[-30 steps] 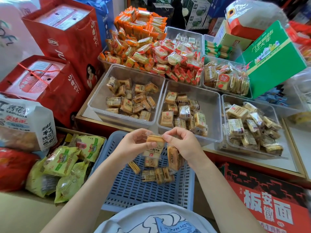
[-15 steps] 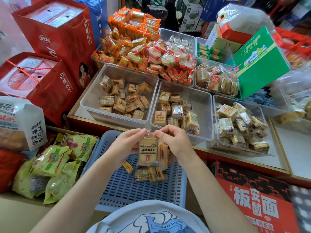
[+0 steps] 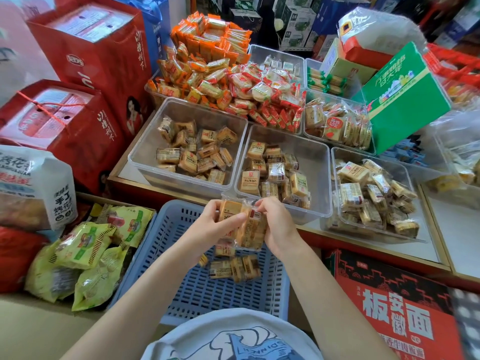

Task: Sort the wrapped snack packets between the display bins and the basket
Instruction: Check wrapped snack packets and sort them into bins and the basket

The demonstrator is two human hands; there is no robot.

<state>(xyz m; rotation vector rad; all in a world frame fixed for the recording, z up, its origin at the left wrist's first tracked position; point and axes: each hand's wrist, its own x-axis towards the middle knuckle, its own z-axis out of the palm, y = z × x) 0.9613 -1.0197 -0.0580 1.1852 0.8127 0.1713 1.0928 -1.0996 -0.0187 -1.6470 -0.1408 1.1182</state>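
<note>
Above the blue slotted basket [image 3: 197, 289], my left hand [image 3: 210, 227] and my right hand [image 3: 279, 226] together hold a small bunch of tan wrapped snack packets [image 3: 249, 229]. My left thumb presses across the front packet; my right fingers pinch the bunch's top right. Several loose packets [image 3: 233, 267] lie on the basket floor below. Behind the basket stand three clear display bins of similar packets: a left bin [image 3: 145, 152], a middle bin [image 3: 314, 162] and a right bin [image 3: 337, 157].
Further bins behind hold orange packets [image 3: 205, 61] and red-white packets [image 3: 262, 97]. Red gift boxes [image 3: 98, 58] stand left, green-yellow bags [image 3: 83, 255] lie beside the basket, a green carton [image 3: 405, 94] sits at right, a red noodle box [image 3: 397, 313] lower right.
The packets in my hands have been drawn together and raised slightly toward the middle bin's front edge. My left thumb now lies over the front packet.
</note>
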